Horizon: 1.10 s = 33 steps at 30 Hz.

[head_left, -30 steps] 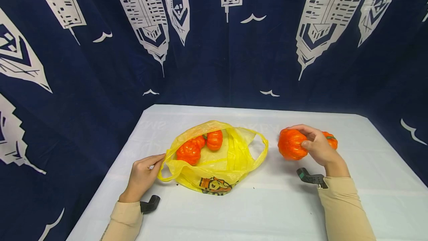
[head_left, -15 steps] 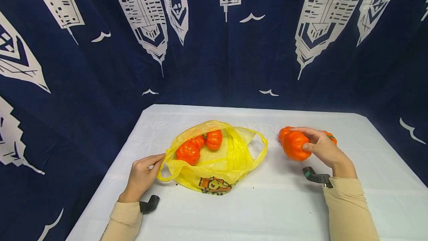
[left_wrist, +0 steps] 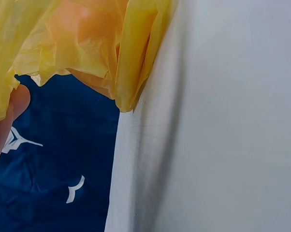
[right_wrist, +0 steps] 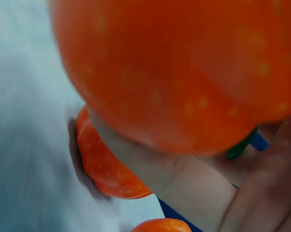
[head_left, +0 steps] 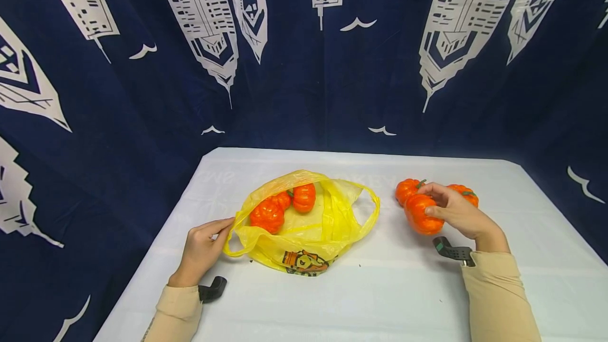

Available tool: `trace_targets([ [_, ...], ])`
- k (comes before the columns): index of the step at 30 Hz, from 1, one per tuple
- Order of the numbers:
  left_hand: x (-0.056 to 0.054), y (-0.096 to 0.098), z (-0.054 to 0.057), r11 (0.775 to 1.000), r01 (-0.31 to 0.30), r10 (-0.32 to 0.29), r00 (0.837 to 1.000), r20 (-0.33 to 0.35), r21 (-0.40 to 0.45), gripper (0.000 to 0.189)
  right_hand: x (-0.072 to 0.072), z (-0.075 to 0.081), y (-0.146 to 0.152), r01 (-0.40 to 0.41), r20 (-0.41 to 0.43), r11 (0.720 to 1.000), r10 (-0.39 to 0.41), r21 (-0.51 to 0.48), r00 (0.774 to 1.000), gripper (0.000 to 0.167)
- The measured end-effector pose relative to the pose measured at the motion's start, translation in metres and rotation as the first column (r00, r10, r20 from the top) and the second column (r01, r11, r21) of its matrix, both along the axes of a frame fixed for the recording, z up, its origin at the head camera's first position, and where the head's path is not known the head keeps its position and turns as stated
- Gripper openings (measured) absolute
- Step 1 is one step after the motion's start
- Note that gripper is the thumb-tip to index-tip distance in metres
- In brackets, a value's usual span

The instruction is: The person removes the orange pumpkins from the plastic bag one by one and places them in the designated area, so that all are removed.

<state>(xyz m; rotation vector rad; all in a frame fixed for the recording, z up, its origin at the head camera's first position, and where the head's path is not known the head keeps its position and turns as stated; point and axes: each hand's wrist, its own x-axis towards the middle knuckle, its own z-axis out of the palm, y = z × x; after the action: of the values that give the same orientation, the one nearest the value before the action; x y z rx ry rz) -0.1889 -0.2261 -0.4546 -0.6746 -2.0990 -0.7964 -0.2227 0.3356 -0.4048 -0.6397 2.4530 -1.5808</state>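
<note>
On the left, my left hand (head_left: 201, 249) pinches the edge of a yellow plastic bag (head_left: 304, 241) near its handle; the left wrist view shows a fingertip (left_wrist: 20, 100) against the film. Inside the bag's wide mouth lie several orange pumpkins (head_left: 267, 216). My right hand (head_left: 458, 212) grips another small orange pumpkin (head_left: 421, 214) between thumb and fingers, right of the bag. Behind that one sits a pumpkin with a green stem (head_left: 407, 190), and another pumpkin (head_left: 463, 194) is partly hidden by the hand. In the right wrist view the held pumpkin (right_wrist: 184, 72) fills the upper part.
A white cloth covers the table (head_left: 370, 300). Behind it hangs a dark blue curtain (head_left: 304, 94) printed with white buildings and birds. The bag's second handle (head_left: 372, 215) loops out to the right, toward the loose pumpkins.
My right hand has shifted slightly right and toward me with the pumpkin, so the pumpkin behind it now shows more fully. The left hand and the bag have stayed in place.
</note>
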Motion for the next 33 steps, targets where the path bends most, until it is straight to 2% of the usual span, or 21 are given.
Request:
trace_targets([
  [3,0.0,0.0,0.0,1.0,-0.001,0.001,1.0,-0.002,-0.001,0.031,0.0,0.0,-0.001,0.061,-0.056,0.993,-0.055,0.102,0.997,0.027],
  [7,0.0,0.001,0.0,1.0,-0.002,0.002,1.0,-0.001,-0.002,0.031,0.001,0.001,-0.001,0.145,-0.093,0.963,-0.127,0.226,0.988,0.033],
  [14,0.0,0.003,-0.001,1.0,-0.004,0.004,1.0,-0.001,-0.006,0.031,0.005,-0.001,0.002,0.165,-0.001,0.946,-0.172,0.279,0.985,0.052],
  [18,0.0,0.003,-0.002,1.0,-0.003,0.003,1.0,0.007,-0.007,0.031,0.006,-0.001,0.0,0.186,-0.012,0.932,-0.192,0.311,0.981,0.062],
  [23,0.001,0.002,-0.002,1.0,-0.005,0.005,1.0,-0.002,-0.014,0.031,0.009,-0.003,-0.006,0.204,-0.024,0.917,-0.209,0.344,0.978,0.059],
  [26,0.001,0.001,-0.001,1.0,-0.007,0.007,1.0,-0.008,-0.014,0.031,0.011,-0.007,-0.012,0.22,-0.07,0.9,-0.209,0.377,0.975,0.059],
  [29,0.001,0.001,0.001,1.0,-0.009,0.009,1.0,-0.007,-0.014,0.03,0.014,-0.012,-0.018,0.247,-0.152,0.883,-0.202,0.399,0.968,0.063],
  [33,0.001,0.0,0.001,1.0,-0.007,0.007,1.0,-0.004,-0.01,0.03,0.014,-0.018,-0.022,0.265,-0.216,0.88,-0.192,0.395,0.957,0.067],
])
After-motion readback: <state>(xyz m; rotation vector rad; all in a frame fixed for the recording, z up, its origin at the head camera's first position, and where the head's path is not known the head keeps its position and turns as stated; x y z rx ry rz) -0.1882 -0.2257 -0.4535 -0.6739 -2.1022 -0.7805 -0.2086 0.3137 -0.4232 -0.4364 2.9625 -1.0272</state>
